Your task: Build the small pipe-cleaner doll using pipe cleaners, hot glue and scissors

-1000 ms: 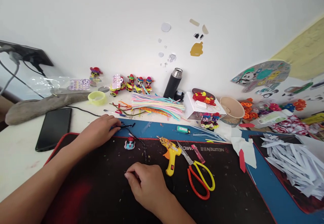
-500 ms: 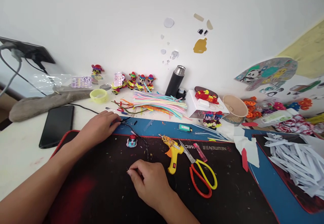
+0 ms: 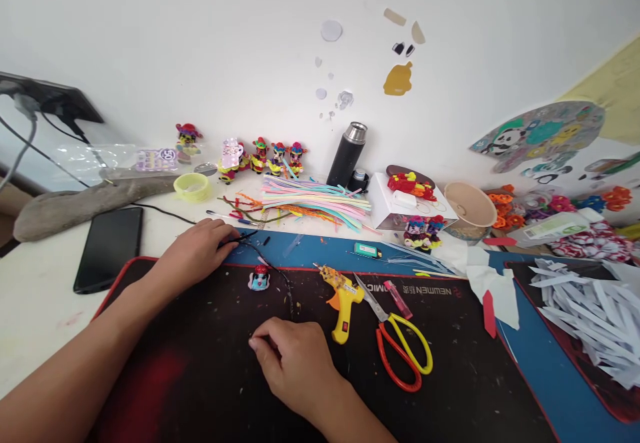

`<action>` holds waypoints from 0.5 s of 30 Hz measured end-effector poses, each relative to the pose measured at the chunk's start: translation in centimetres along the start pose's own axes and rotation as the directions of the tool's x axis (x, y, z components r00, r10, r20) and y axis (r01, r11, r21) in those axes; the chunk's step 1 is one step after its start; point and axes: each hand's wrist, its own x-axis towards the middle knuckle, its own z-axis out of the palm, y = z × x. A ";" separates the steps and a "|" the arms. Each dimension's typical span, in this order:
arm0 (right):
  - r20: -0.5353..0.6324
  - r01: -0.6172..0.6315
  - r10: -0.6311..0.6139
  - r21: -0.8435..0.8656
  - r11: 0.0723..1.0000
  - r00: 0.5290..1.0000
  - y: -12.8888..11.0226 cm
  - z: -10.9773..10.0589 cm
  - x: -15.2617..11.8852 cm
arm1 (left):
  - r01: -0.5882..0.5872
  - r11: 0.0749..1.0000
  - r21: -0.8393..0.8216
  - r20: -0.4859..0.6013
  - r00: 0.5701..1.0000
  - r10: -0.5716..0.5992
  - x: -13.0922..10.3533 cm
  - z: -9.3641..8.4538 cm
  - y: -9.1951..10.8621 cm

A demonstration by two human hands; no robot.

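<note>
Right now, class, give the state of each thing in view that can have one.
Left hand: fingers bent, grip unclear.
Right hand: loosely curled, grip unclear.
Glue gun: lying down, power unclear.
Scissors: lying flat, blades look closed.
Phone: lying flat, screen dark.
Flask: standing, lid unclear.
Power strip: plugs inserted.

Black strand (image 3: 281, 273) — thin (gently curved)

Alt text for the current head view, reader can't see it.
A person's left hand is at a thin black strand near a small red-and-blue figure; the right hand is over a dark mat. Nearby lie a yellow glue gun and scissors with red and yellow handles.
</note>
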 end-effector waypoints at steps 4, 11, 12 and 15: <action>-0.002 0.005 -0.005 0.000 1.000 1.000 0.0 -0.1 0.0 | -0.009 1.000 -0.012 -0.031 0.999 0.009 0.0 0.1 -0.1; 0.031 0.013 -0.013 -0.015 1.000 0.999 -0.1 -0.2 0.1 | -0.095 0.995 0.012 -0.052 0.994 0.096 1.3 -0.9 1.7; 0.036 0.015 -0.015 -0.017 1.000 0.999 -0.1 -0.2 0.1 | -0.119 0.993 0.024 -0.026 0.992 0.120 1.8 -1.0 2.1; 0.032 0.016 -0.016 -0.014 1.000 0.999 -0.1 -0.2 0.1 | -0.158 0.980 0.118 0.053 0.987 0.152 3.4 -0.6 3.1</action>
